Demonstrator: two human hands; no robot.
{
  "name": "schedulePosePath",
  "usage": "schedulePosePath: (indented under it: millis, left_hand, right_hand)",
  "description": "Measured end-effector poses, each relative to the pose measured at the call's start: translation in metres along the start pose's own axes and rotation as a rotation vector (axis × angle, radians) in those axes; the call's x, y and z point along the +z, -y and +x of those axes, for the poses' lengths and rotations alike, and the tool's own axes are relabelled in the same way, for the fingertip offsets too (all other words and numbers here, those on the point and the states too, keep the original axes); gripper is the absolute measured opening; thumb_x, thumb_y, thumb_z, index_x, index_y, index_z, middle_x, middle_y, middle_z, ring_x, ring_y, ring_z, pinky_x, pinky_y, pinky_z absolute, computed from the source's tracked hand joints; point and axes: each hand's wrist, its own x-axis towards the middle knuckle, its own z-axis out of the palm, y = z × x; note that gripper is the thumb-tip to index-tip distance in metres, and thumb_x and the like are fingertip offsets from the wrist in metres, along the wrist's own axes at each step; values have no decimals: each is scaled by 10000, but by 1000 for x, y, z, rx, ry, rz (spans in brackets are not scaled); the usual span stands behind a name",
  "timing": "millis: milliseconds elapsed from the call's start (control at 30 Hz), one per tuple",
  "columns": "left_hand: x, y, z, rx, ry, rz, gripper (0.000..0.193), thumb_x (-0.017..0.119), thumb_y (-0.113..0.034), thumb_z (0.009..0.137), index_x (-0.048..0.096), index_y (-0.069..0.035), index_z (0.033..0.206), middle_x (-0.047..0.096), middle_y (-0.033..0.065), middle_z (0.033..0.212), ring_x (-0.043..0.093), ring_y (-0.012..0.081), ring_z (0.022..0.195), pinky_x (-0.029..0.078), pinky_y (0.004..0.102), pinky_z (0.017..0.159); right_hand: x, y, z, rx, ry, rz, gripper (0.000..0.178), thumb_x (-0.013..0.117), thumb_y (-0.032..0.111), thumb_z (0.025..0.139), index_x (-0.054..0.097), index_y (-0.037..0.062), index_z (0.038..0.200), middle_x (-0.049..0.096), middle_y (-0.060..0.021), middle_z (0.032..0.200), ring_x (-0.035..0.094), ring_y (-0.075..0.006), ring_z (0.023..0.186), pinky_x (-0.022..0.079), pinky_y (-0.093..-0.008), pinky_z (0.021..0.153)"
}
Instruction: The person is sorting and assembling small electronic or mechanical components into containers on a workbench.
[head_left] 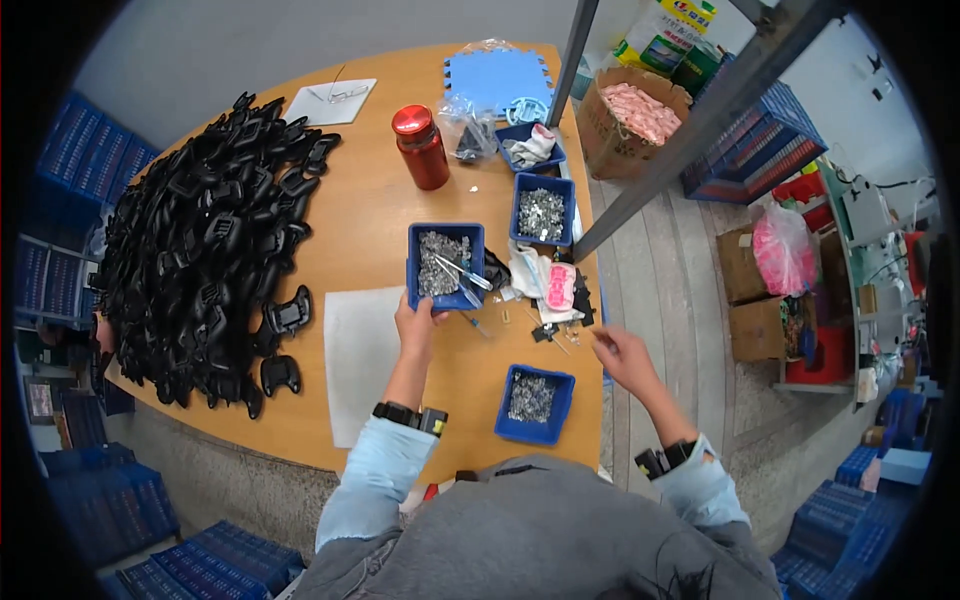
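My left hand (pixel 416 324) grips the near edge of a blue plastic bin (pixel 412 270), its thumb over the rim. Small silvery parts (pixel 436 250) fill the bin, and a few screwdrivers (pixel 466 275) with metal shafts lie across them. Past the table's right edge, my right hand (pixel 622 358) hovers with its fingers curled together; whether anything small is between them cannot be made out. Nearest to it on the table are small black pieces (pixel 545 332) and a pink object (pixel 561 287) on a white cloth (pixel 530 270).
Black curved plastic shells (pixel 215 235) form a large heap on the left. A white sheet (pixel 362 360) lies beside it. Other blue bins (pixel 535 435) stand on the right side. A red bottle (pixel 425 160) stands farther back. A grey metal post (pixel 660 150) rises by the table's right edge.
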Motion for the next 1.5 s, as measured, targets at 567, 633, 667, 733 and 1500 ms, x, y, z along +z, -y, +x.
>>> schedulePosePath:
  millis: [567, 633, 667, 733, 1500]
  left_hand:
    - [-6, 28, -153, -29, -40, -90, 233, 391, 0, 738, 370, -9, 970, 503, 65, 729, 531, 130, 532, 468, 210, 451]
    - [-6, 27, -155, -36, -33, -104, 233, 390, 1, 738, 373, -12, 969, 503, 65, 731, 529, 130, 528, 468, 210, 451]
    - [-6, 26, -156, -44, -23, -112, 233, 388, 2, 737, 376, -15, 969, 503, 65, 733, 528, 130, 525, 468, 210, 452]
    - [-7, 24, -160, -42, -16, -120, 232, 386, 3, 736, 377, -17, 967, 502, 64, 733, 528, 129, 527, 468, 210, 453]
    - [-5, 22, -164, -93, 139, 10, 197, 391, -11, 727, 396, -7, 924, 519, 90, 777, 551, 158, 610, 477, 229, 496]
  right_hand:
    - [112, 102, 4, -483, 153, -723, 303, 565, 125, 530, 461, 14, 792, 524, -99, 695, 484, -237, 731, 403, -336, 592]
    - [110, 103, 3, -523, 121, -723, 279, 549, 108, 522, 467, 16, 772, 529, -100, 675, 491, -240, 712, 402, -335, 582]
    - [107, 108, 2, -494, 168, -761, 204, 522, 107, 558, 485, 25, 741, 538, -103, 681, 500, -237, 691, 402, -325, 591]
    - [102, 113, 0, -436, 231, -794, 147, 498, 102, 595, 500, 30, 723, 550, -121, 703, 529, -254, 656, 418, -328, 586]
    - [62, 110, 11, -340, 216, -679, 236, 510, 150, 596, 499, 26, 797, 548, -136, 646, 540, -280, 625, 432, -375, 536]
